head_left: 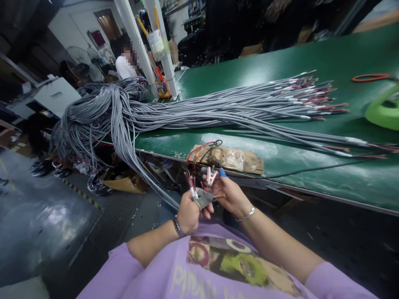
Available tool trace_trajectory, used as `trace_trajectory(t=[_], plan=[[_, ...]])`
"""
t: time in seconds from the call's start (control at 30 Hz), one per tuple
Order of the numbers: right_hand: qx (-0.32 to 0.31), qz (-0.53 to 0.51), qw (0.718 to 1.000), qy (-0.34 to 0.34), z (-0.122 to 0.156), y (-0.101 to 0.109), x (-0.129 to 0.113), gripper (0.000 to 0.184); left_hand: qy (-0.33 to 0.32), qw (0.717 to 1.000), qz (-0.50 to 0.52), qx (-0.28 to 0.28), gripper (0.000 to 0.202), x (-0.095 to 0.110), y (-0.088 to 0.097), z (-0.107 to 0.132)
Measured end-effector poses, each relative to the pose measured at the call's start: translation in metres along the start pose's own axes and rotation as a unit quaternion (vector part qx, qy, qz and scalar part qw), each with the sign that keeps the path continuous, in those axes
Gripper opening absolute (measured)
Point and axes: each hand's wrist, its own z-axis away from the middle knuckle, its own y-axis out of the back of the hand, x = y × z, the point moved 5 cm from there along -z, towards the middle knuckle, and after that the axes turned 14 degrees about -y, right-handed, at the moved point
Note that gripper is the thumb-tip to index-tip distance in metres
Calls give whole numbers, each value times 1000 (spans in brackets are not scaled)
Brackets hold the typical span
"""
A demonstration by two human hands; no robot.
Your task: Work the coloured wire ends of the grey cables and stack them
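Close to my body, at the table's front edge, both hands come together. My left hand (189,212), with grey covering on its fingers, is closed around gray cable ends (193,193); white sleeves and orange, red and purple wires stick out of them. Beside it, my right hand (232,194) has a blue fingertip cover and is closed on a small pink-handled clip (212,176). Thin orange wires (220,195) lie between the hands; which fingers grip them is unclear. Just beyond the hands, a worn wooden board (240,161) rests on the edge, with a red and a black lead on it.
Long gray cables (187,110) lie across the green table (311,174) and hang over its left end. A black cord (299,169) crosses the front part. A white post (165,54) holds tools. At right are a green object (385,110) and orange-handled tool (369,77). A person (126,64) is behind.
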Motion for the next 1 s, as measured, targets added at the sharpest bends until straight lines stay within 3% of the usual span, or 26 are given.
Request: trace_trajectory(t=[0.37, 0.63, 0.8, 1.0], plan=[[-5, -46, 998, -43, -8, 2, 8, 30, 21, 1000, -10, 19, 48, 0, -1, 0], [-11, -65, 998, -22, -10, 3, 8, 23, 30, 999, -6, 20, 49, -4, 0, 2], [-32, -35, 998, -28, -3, 0, 7, 35, 30, 999, -11, 12, 50, 0, 1, 5], [-3, 0, 1000, -17, 1, -2, -1, 15, -1, 1000, -6, 22, 48, 6, 3, 7]])
